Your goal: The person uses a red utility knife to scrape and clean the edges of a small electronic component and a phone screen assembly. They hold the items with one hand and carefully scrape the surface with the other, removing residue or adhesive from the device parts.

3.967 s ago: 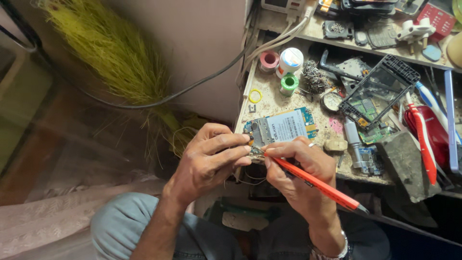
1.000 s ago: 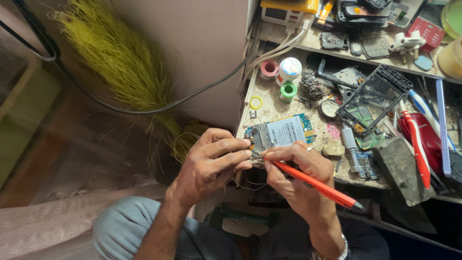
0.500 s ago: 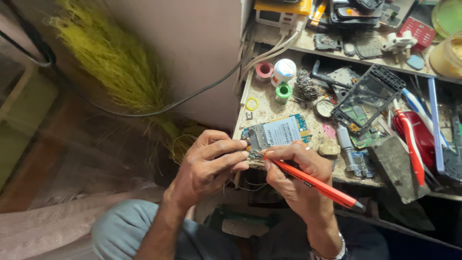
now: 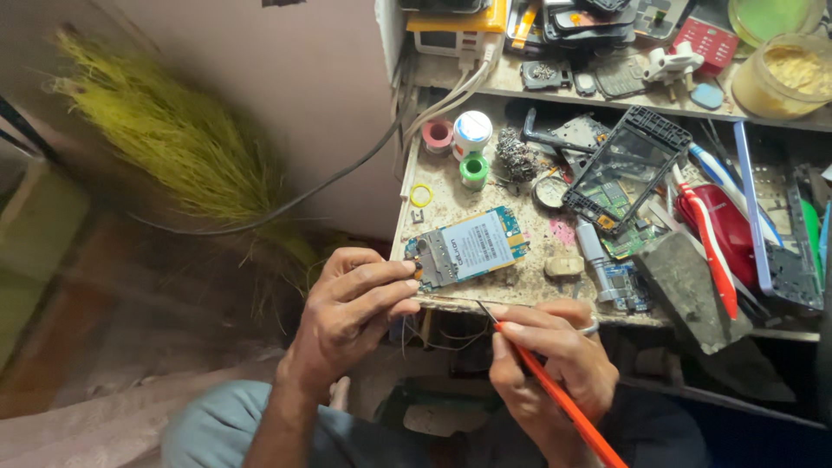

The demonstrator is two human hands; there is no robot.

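Head view: left hand (image 4: pixel 351 308) pinches the circuit board (image 4: pixel 468 246) flat at the workbench (image 4: pixel 451 195) edge; right hand (image 4: pixel 550 360) grips the orange-handled tool (image 4: pixel 563 403), tip just off it. A stray jab could scratch the traces.

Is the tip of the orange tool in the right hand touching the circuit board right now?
Apart. The head view shows the orange tool with its thin tip below the bench edge, a clear gap from the circuit board, which the left hand pins.
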